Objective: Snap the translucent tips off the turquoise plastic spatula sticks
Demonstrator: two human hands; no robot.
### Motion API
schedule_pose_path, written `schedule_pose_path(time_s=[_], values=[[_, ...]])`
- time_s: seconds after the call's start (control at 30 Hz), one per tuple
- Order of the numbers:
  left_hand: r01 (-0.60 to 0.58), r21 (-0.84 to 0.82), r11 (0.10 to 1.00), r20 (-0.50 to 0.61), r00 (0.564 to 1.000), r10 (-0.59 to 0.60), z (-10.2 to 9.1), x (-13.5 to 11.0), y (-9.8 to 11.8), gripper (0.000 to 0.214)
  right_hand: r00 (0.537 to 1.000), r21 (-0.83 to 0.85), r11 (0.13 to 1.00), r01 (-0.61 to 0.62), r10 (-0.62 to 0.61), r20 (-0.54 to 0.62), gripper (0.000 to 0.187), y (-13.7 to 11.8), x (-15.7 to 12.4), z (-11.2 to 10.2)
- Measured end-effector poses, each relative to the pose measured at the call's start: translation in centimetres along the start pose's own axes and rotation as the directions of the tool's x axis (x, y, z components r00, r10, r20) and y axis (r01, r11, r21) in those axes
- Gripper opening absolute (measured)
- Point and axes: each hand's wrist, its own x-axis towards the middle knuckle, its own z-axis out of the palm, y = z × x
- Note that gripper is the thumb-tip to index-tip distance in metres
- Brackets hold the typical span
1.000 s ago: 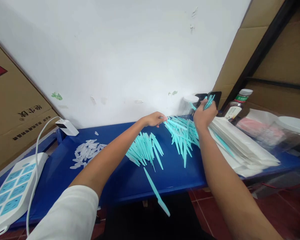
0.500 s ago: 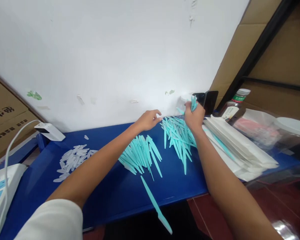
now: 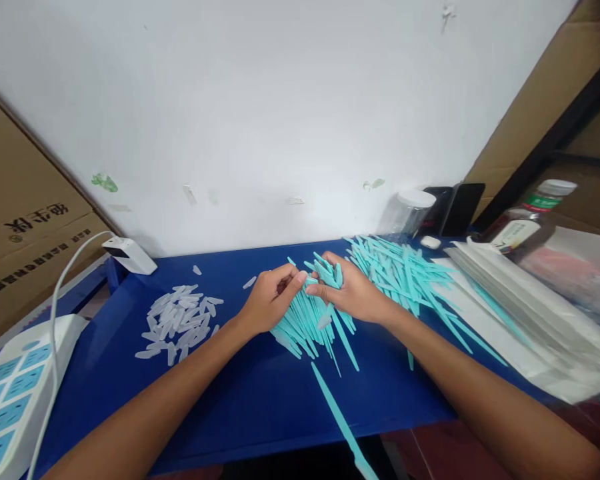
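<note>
My right hand (image 3: 350,288) is closed around a bunch of turquoise eyebrow razors (image 3: 329,273), their ends sticking out between thumb and fingers. Close against it is my left hand (image 3: 274,297), thumb and fingertips pinched together at the bunch; what lies between them is hidden. Below both hands a fanned pile of turquoise razors (image 3: 305,327) lies on the blue table (image 3: 230,400). A pale translucent cap (image 3: 325,322) shows just under my right hand. To the right spreads a looser heap of razors (image 3: 400,270).
Translucent caps (image 3: 180,320) are heaped on the left, with a stray cap (image 3: 250,282) nearer my left hand. One razor (image 3: 340,417) overhangs the front edge. White packets (image 3: 540,307), a bottle (image 3: 523,223) and a lidded jar (image 3: 413,212) stand right; a power strip (image 3: 15,393) lies left.
My right hand has brought the bunch of razors from near the jar, left and down to the fanned pile. My left hand has come down to meet it. The view has shifted.
</note>
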Motion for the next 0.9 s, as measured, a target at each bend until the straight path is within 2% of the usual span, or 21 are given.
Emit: schedule_pose_path(time_s=[0.1,0.23,0.3,0.43,0.53,0.6,0.63,0.7,0.73,0.77,0.8,0.87,0.9], values=[[0.079,-0.147,0.986,0.044,0.996,-0.073,0.1,-0.3,-0.1,0.039,0.997,-0.093,0.993,0.074,-0.074,-0.002,0.044,0.4,0.2,-0.3],[0.036,-0.112,0.993,-0.127,0.991,-0.050,-0.6,0.1,-0.8,0.039,0.990,-0.196,0.970,0.144,-0.143,0.020,0.034,0.6,0.6,-1.2],[0.046,-0.151,0.987,-0.189,0.979,-0.075,-1.2,0.6,-1.5,0.040,0.994,-0.211,0.972,0.108,-0.106,0.018,0.034,0.6,0.8,-1.8],[0.108,-0.245,0.963,-0.198,0.967,-0.159,-2.0,1.4,-3.2,0.041,1.000,-0.134,0.991,-0.018,0.016,-0.013,0.037,0.6,1.0,-2.8],[0.127,-0.238,0.963,-0.205,0.963,-0.178,-2.2,1.6,-4.0,0.042,0.999,-0.167,0.986,-0.013,0.006,-0.041,0.038,0.8,1.1,-3.2],[0.127,-0.157,0.979,-0.229,0.960,-0.161,-2.2,1.5,-3.9,0.041,0.994,-0.247,0.968,0.047,-0.071,-0.086,0.037,1.0,1.3,-3.4],[0.113,-0.067,0.991,-0.281,0.951,-0.127,-2.2,1.4,-3.6,0.038,0.987,-0.295,0.952,0.081,-0.117,-0.108,0.036,1.1,1.3,-3.5],[0.059,0.195,0.979,-0.411,0.911,0.027,-2.2,0.9,-2.6,0.033,0.970,-0.384,0.914,0.132,-0.200,-0.142,0.033,1.3,1.5,-3.5],[0.023,0.326,0.945,-0.435,0.891,0.128,-2.0,0.6,-1.9,0.031,0.962,-0.422,0.895,0.148,-0.230,-0.150,0.032,1.4,1.5,-3.5],[-0.022,0.427,0.904,-0.411,0.886,0.216,-1.7,0.3,-1.2,0.028,0.955,-0.454,0.877,0.158,-0.253,-0.156,0.032,1.4,1.4,-3.4],[-0.083,0.478,0.874,-0.333,0.904,0.268,-1.4,0.0,-0.5,0.026,0.947,-0.480,0.861,0.165,-0.274,-0.167,0.031,1.4,1.4,-3.3],[-0.194,0.456,0.869,-0.118,0.954,0.275,-0.3,-0.6,0.9,0.029,0.930,-0.521,0.836,0.170,-0.311,-0.195,0.032,1.3,1.2,-2.9],[-0.225,0.417,0.881,-0.028,0.965,0.260,0.3,-0.8,1.4,0.031,0.922,-0.542,0.825,0.164,-0.324,-0.214,0.032,1.2,1.1,-2.6]])
